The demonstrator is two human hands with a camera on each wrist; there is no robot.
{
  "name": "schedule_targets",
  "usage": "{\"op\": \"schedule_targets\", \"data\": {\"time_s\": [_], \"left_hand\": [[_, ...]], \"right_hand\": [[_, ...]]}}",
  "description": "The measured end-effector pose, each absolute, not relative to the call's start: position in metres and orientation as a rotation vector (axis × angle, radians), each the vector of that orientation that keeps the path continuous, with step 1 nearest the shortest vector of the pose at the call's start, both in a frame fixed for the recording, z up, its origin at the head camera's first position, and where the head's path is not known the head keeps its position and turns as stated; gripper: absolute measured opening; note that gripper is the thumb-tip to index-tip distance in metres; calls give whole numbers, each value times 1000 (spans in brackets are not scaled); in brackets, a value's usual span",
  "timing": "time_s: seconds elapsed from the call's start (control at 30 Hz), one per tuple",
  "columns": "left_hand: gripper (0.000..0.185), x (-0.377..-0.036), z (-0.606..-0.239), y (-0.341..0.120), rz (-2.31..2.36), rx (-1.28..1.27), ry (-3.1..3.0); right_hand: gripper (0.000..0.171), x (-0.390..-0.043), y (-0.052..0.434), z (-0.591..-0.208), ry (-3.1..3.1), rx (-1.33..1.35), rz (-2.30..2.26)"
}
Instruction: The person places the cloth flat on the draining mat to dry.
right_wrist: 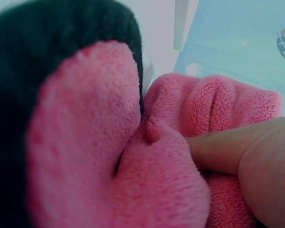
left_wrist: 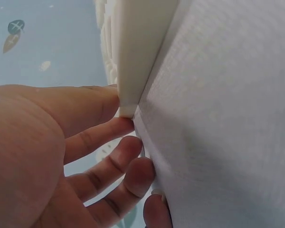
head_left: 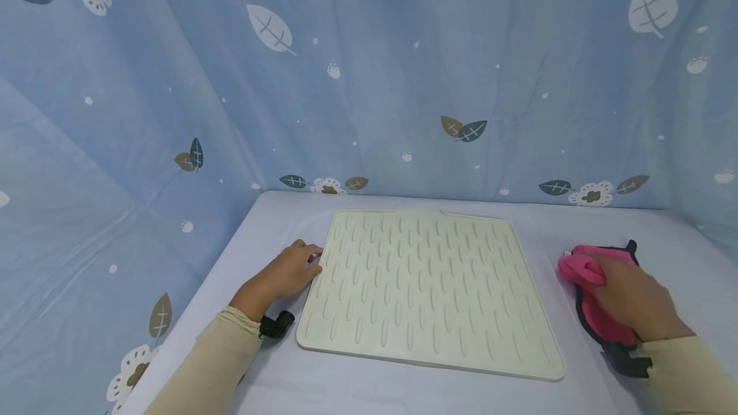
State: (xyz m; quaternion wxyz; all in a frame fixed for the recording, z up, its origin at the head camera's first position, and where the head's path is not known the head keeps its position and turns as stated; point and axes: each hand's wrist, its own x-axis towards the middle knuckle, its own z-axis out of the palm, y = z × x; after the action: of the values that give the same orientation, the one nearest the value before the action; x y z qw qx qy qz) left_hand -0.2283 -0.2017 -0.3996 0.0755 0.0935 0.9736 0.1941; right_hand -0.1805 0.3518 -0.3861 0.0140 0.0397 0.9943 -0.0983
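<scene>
- Looking down through the head view, I see the cream ribbed mat (head_left: pixel 429 287) lying flat at the centre of the frame on the tabletop (head_left: pixel 680 255), which is covered in pale lilac cloth; its ribs run in rows across the whole face
- My left hand (head_left: pixel 285 274) sits at lower left of the frame, touching the mat's left edge; in the left wrist view the fingers (left_wrist: pixel 97 137) are loosely curled against the mat's edge (left_wrist: pixel 133 61) and the cloth, and I cannot tell whether they pinch the edge or only touch it
- My right hand (head_left: pixel 634 300) is at right of the frame, well apart from the mat, resting on a pink fleece cloth (head_left: pixel 582 271) with dark trim; the fingers are bent round a bunched fold of it, grasping it; the right wrist view shows a finger (right_wrist: pixel 223 147) pressed into the pink pile (right_wrist: pixel 171 156), with the dark edge at upper left of that frame
- Both arms wear beige sleeves (head_left: pixel 213 357); a small black fitting (head_left: pixel 277 324) shows at the left wrist
- Behind the tabletop hangs a blue curtain (head_left: pixel 403 69) printed with leaves and flowers, filling the upper part of the frame and the left side
</scene>
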Motion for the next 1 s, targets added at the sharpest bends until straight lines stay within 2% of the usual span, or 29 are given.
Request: {"op": "schedule_targets", "data": {"time_s": [0.23, 0.47, 1.0], "left_hand": [[46, -228, -401, -202, 580, 272, 2912], [45, -228, -398, -201, 582, 276, 2913], [47, -227, -397, -201, 583, 260, 2901]], "right_hand": [[50, -178, 349, -384, 3150, 152, -347], [56, -175, 342, -383, 3233, 188, -390], [60, -168, 319, -376, 3452, -17, -444]]}}
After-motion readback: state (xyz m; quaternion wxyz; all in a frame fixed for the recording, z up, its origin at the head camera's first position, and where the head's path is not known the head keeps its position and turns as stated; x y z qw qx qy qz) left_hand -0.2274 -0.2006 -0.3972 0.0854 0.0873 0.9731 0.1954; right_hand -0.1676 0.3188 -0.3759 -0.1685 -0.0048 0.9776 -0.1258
